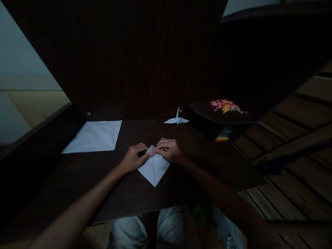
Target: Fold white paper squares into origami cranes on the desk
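- White sheet [97,136]: we see it flat on the desk [116,200], left of the paper crane [177,120].
- Left hand [133,157]: forearm slants in from lower left; fingers bent, thumb on the folded paper [154,173]; half closed, we can't tell if it pinches.
- Folded paper: diamond on the desk, nearer us than the paper crane and left of it.
- Right hand [170,150]: forearm slants in from lower right; fingers curled, thumb across the paper's far end; pinch, we can't tell.
- Colourful pile [225,105]: right of the paper crane.
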Demonstrator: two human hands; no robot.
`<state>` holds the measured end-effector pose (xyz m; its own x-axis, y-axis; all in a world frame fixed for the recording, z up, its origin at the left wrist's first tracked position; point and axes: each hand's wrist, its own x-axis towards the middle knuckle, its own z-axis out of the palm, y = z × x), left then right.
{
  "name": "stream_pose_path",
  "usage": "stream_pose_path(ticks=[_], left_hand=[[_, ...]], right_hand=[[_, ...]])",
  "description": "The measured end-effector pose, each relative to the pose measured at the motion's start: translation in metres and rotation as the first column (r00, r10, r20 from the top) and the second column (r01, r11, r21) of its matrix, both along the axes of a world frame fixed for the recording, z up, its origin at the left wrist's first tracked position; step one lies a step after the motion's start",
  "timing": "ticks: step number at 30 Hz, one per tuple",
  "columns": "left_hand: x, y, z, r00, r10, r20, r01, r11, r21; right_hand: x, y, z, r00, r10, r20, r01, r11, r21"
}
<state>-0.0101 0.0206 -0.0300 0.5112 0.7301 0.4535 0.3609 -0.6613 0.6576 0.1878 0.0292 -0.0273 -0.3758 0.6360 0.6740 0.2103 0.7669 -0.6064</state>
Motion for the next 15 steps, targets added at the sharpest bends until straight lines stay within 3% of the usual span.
stream_pose_path(ticks=[15], left_hand=[[0.0046, -0.0044, 0.0040, 0.997, 0.024, 0.072, -0.025, 0.999, 0.022]], right_hand=[[-0.0008, -0.0024, -0.0005, 0.999, -0.044, -0.028, 0.043, 0.998, -0.035]])
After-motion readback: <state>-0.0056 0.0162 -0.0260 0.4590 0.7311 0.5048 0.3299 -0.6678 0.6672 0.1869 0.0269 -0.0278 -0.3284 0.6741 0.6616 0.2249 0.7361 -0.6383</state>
